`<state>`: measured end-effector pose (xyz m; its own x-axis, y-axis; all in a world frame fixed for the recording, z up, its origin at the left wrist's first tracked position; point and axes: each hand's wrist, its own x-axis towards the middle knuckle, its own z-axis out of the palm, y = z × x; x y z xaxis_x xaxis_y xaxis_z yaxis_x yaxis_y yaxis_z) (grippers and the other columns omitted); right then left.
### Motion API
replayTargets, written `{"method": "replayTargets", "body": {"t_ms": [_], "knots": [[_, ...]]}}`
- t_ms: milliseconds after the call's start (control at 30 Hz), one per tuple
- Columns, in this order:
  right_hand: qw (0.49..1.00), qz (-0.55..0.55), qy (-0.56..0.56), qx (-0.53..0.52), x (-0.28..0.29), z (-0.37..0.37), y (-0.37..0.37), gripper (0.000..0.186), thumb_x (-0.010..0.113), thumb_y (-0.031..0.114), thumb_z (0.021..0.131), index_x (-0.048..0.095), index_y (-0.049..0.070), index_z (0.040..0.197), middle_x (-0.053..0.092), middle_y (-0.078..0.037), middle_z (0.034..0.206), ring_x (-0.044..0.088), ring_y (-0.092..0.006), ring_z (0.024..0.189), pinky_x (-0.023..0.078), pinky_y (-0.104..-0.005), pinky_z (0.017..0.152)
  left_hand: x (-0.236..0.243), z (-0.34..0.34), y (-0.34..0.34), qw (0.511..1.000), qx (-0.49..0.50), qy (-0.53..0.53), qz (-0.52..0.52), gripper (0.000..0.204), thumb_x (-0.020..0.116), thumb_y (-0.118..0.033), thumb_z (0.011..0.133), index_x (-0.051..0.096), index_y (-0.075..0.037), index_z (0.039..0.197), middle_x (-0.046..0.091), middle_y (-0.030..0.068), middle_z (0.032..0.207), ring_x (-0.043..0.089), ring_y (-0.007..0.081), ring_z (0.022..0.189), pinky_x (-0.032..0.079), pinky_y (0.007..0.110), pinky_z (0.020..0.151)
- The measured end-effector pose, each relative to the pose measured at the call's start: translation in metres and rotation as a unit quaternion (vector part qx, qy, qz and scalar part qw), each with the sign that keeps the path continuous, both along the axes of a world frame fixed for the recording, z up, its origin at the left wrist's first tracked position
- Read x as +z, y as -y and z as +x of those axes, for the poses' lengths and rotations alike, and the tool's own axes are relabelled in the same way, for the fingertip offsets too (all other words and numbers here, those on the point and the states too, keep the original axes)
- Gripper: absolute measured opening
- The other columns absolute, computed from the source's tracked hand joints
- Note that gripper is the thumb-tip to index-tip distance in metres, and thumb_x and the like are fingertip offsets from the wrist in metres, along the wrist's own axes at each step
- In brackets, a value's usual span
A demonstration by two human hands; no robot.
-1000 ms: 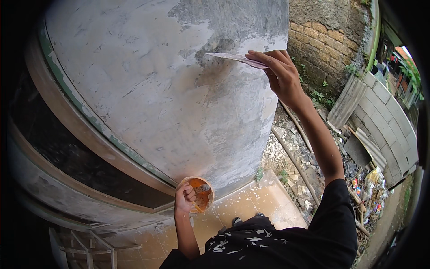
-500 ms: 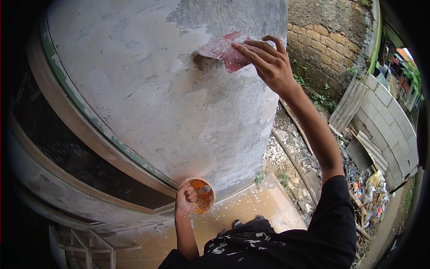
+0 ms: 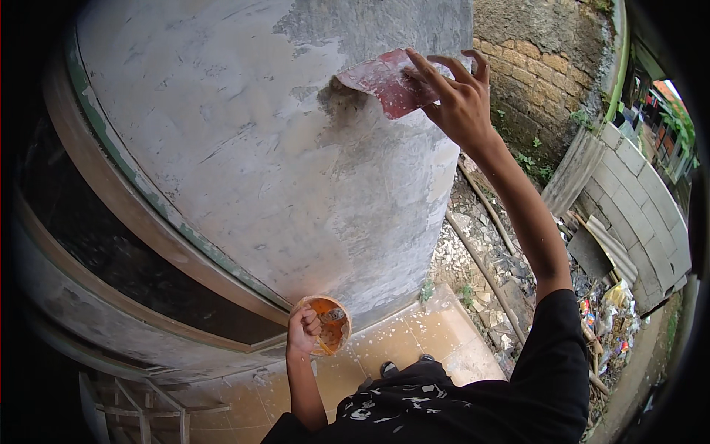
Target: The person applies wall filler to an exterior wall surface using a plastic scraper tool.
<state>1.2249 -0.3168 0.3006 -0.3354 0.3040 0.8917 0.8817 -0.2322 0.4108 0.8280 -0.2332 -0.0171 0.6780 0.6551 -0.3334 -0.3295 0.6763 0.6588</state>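
Up on the grey plastered wall [image 3: 244,148], my right hand [image 3: 460,103] grips a thin flat red spreader [image 3: 396,87] smeared with whitish filler. My thumb is under it, a finger lies along its upper edge, and other fingers stand spread. The spreader's left edge reaches the wall near a dark rough patch [image 3: 347,103]. Low down, my left hand [image 3: 303,328] is closed on the near left rim of an orange bucket [image 3: 342,305]. Inside the bucket are greyish-white residue and an object I cannot make out.
A window frame [image 3: 185,244] with dark glass runs along the left. Tiles [image 3: 392,340] spotted with white lie underfoot, beside rubble and poles [image 3: 484,266]. A wooden trestle-like frame [image 3: 148,407] stands lower left. A block wall [image 3: 629,200] and litter [image 3: 614,318] are at the right.
My right hand has shifted right and slightly up with the spreader, and its fingers have spread more. The bucket in my left hand has moved slightly left.
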Motion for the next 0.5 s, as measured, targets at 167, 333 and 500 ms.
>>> {"method": "replayTargets", "body": {"t_ms": [167,333,500], "knots": [[0.997,-0.003,0.039,-0.06,-0.004,0.005,-0.004,0.076,0.077,0.03,0.069,0.044,0.022,0.136,0.072,0.003,0.087,0.058,-0.015,0.103,0.018,-0.0494,0.105,0.003,-0.007,-0.001,1.0,0.001,0.011,0.002,0.011,0.046,-0.008,0.086,0.041,-0.015,0.079,0.022,-0.0066,0.053,0.018,0.0046,0.039,0.015,0.022,0.036],[0.994,0.015,0.081,-0.075,0.013,0.008,0.009,0.047,0.064,0.038,0.082,0.055,0.027,0.126,0.071,0.003,0.076,0.058,-0.0115,0.096,0.02,-0.0457,0.104,0.002,-0.011,0.002,1.0,0.005,0.017,0.001,0.014,0.046,-0.008,0.086,0.039,-0.015,0.077,0.021,-0.0067,0.053,0.018,0.0046,0.039,0.014,0.022,0.036],[0.999,-0.001,-0.008,-0.048,0.021,0.008,0.034,0.038,0.065,0.039,0.078,0.064,0.027,0.114,0.066,0.005,0.068,0.055,-0.0125,0.078,0.033,-0.0388,0.091,0.004,-0.01,0.006,1.0,0.005,0.001,0.007,0.015,0.046,-0.007,0.085,0.039,-0.016,0.075,0.021,-0.0066,0.054,0.018,0.0049,0.04,0.014,0.023,0.037]]}}
